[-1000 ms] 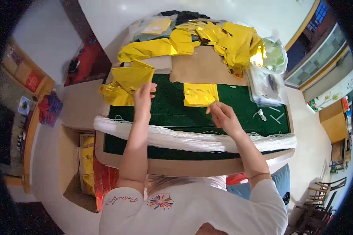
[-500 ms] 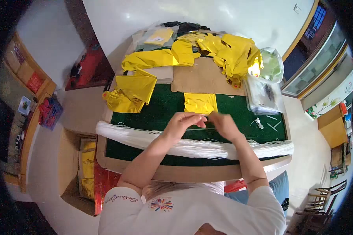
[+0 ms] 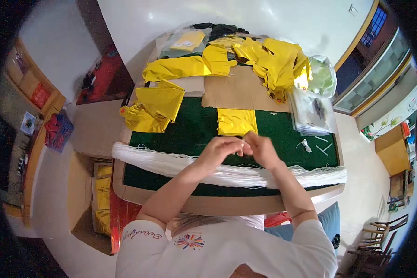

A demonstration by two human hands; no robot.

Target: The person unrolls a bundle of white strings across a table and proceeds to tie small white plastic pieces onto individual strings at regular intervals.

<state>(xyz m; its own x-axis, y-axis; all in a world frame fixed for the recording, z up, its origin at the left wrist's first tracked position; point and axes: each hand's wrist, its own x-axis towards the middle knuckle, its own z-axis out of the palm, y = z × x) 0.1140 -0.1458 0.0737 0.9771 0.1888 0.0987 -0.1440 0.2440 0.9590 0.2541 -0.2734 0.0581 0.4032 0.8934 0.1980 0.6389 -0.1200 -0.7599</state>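
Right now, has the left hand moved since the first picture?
Yes: the left hand moved rightward, away from the leftmost yellow foil bundle, toward the right hand.

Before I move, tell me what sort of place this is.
Probably a room in a home used for handwork: a green-topped table bears yellow foil pieces and a white string bundle.

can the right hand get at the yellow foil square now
Likely yes: the yellow foil square lies uncovered just beyond the right hand, though that hand seems engaged with the left hand.
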